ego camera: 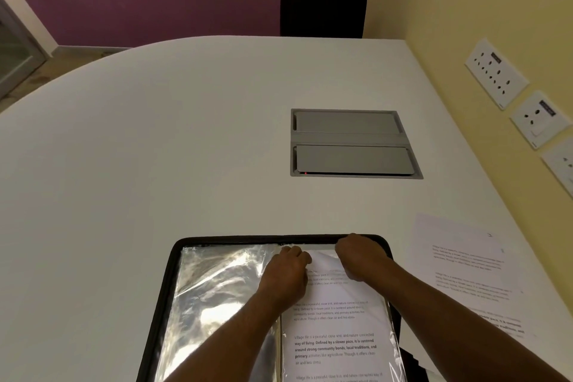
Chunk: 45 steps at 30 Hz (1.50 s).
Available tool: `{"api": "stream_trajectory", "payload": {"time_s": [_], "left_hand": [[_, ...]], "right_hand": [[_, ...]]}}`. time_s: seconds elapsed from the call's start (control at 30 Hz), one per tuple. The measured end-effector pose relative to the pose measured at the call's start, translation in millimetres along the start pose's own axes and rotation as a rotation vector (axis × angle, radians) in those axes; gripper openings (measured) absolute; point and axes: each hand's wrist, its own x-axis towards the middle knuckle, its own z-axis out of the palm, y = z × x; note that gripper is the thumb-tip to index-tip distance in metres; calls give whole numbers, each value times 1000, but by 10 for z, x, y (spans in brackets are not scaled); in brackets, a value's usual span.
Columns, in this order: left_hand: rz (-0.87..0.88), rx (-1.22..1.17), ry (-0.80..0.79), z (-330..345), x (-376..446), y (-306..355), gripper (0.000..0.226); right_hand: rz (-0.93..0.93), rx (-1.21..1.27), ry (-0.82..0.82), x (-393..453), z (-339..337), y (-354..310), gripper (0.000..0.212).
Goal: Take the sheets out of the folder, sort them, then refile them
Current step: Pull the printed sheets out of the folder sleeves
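Folder (173,282) lies open at near table (155,149) edge, clear sleeves shown. Printed sheet (335,344) sits in right-hand sleeve — top edge pinched by left hand (286,273) and gripped by right hand (361,254), fingers curled. Loose sheets (465,267) lie just right of folder. Grey cable hatch (353,143) set beyond; wall sockets (496,73) at right.

The table (155,149) lies bare left of and beyond the open folder (173,288). Beyond it to the right sits a flush grey hatch (350,143) (no bar to a passing hand). Loose sheets (465,267) lie just right of the folder, hemmed by the wall (465,9).
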Motion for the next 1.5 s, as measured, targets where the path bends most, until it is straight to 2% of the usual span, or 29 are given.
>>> {"api": "stream_trajectory", "payload": {"time_s": [0.27, 0.47, 0.6, 0.7, 0.83, 0.93, 1.07, 1.2, 1.27, 1.37, 1.5], "left_hand": [[-18, 5, -2, -51, 29, 1, 25], [-26, -38, -8, -52, 14, 30, 51], [-65, -97, 27, -50, -22, 84, 74], [-94, -119, 62, -23, -54, 77, 80], [-243, -181, 67, -2, -95, 91, 97], [-302, -219, 7, 46, -146, 110, 103], [-248, -67, -105, 102, -254, 144, 107], [-206, 20, -271, 154, -293, 123, 112], [-182, 83, -354, 200, -289, 65, 102], [-152, 144, -390, 239, -274, -13, 97], [-127, 205, -386, 258, -246, -56, 96]], "right_hand": [[22, 6, 149, -57, -26, 19, 25], [128, 246, 295, -79, -297, 233, 24], [127, 418, 278, -56, -599, 406, 25], [108, 450, 249, -42, -837, 482, 19], [129, 544, 248, -14, -1160, 521, 22], [164, 559, 264, 8, -1392, 554, 16], [212, 595, 402, -14, -1754, 670, 11], [160, 827, 625, -223, -2140, 887, 5], [89, 994, 755, -379, -2229, 1007, 14], [10, 1097, 874, -577, -2218, 1209, 9], [-21, 1202, 858, -795, -2025, 1508, 8]]}}
